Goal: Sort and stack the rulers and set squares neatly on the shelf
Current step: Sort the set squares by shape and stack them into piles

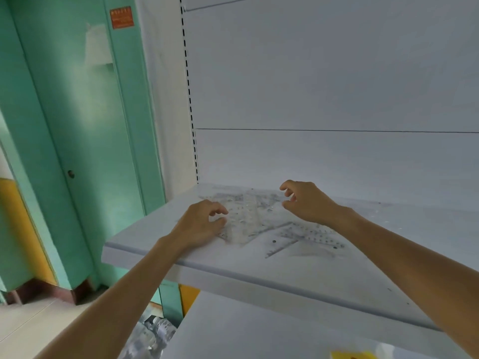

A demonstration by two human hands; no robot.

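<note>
The clear rulers and set squares (255, 216) lie mixed up near the shelf's (145, 242) left edge; the left hand (199, 225), fingers bent on them, maybe holding one, I cannot tell, should keep the pile still while the half-curled, empty right hand (304, 203) lifts one piece.

I take this for a shop, likely one selling stationery. In front of me is white metal display shelving of the retail kind: a flat shelf (145, 244) with a thick front lip, plain white back panels (324, 73), and an upright (190, 99) with a column of slots. Clear plastic rulers and set squares (259, 218) lie loose on the shelf like stock. A lower shelf (246, 327) sits beneath it. To my left are a green painted door (85, 151) bearing an orange notice (121, 18), and a pale floor (31, 322).
</note>
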